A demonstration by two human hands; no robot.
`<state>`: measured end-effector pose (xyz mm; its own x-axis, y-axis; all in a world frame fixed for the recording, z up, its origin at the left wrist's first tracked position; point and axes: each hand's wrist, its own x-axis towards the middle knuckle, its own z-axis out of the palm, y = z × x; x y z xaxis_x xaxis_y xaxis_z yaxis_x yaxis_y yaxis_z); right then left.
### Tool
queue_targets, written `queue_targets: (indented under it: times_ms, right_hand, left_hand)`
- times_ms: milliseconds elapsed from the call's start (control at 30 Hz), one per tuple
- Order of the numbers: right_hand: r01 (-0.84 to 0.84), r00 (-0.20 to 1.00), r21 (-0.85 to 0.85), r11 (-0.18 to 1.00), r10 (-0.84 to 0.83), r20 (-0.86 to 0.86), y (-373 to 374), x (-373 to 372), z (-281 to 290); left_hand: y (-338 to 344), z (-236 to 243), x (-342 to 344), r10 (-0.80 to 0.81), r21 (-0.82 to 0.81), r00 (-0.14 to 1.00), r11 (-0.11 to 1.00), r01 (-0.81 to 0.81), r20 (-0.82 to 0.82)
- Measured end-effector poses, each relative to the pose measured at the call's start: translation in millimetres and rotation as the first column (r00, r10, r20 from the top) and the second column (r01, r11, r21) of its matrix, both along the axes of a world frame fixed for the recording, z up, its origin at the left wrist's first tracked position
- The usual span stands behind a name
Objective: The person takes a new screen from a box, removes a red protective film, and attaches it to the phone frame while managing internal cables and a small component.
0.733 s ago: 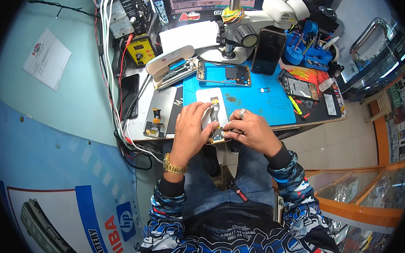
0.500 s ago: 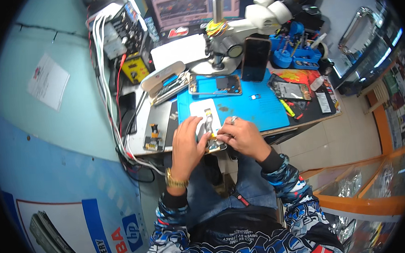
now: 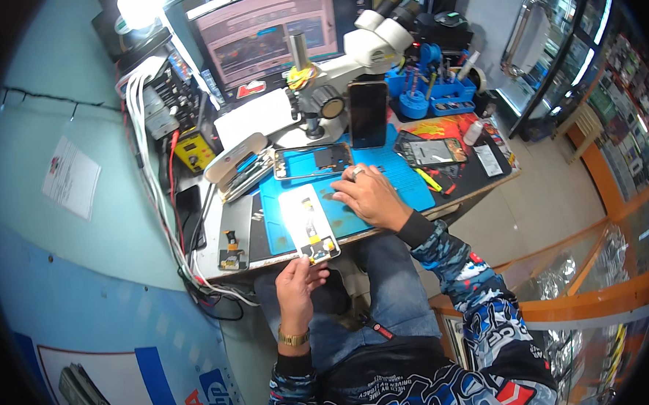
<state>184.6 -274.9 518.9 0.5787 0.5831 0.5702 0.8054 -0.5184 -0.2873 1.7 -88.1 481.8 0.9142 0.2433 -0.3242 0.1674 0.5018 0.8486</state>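
A white phone screen panel (image 3: 293,210) lies with its inner side up on the near edge of the blue mat. A flex cable and yellow tape show along its middle. My left hand (image 3: 295,286) pinches the panel's near edge between thumb and fingers. Above the mat, to the right of the panel, is my right hand (image 3: 374,198), a ring on one finger. Its fingers are loosely bent and apart, and nothing shows in them. Just beyond its fingertips lies a phone frame (image 3: 294,176) with a dark block inside.
On the blue mat (image 3: 278,234), a dark phone (image 3: 369,116) stands upright before the microscope (image 3: 368,50). An opened phone (image 3: 432,153) and a yellow tool (image 3: 430,180) lie right. Another phone panel (image 3: 233,260) is left, near white cables (image 3: 141,139). Blue organiser (image 3: 451,97) stands behind.
My right hand has left the panel and moved away over the mat. My left hand has drawn back to the panel's near edge. The head view has shifted.
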Motion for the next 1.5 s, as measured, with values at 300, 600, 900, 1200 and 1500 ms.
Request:
queue_targets:
  times_ms: [300,600,900,1200,1500]
  right_hand:
    - [0.085,0.994,-0.206,0.975,-0.070,0.080,1,-10,16]
    - [0.000,1.000,-0.189,0.982,-0.002,-0.006,-13,1,14]
    - [-0.113,0.994,-0.127,0.985,0.111,-0.025,-11,-8,9]
    - [-0.212,0.973,-0.133,0.968,0.197,-0.118,0,-7,15]
    - [-0.260,0.961,-0.149,0.954,0.240,-0.139,8,0,13]
  left_hand:
    - [14,15,-10,0.018,0.187,1.000,0.982,-0.016,-0.011]
    - [27,21,-4,-0.061,0.217,0.998,0.974,0.060,-0.005]
    - [40,61,6,0.043,0.816,0.989,0.570,0.093,-0.143]
    - [32,64,82,-0.436,0.943,0.845,0.028,-0.331,0.309]
    - [36,55,100,-0.545,0.984,0.829,-0.031,-0.175,0.130]
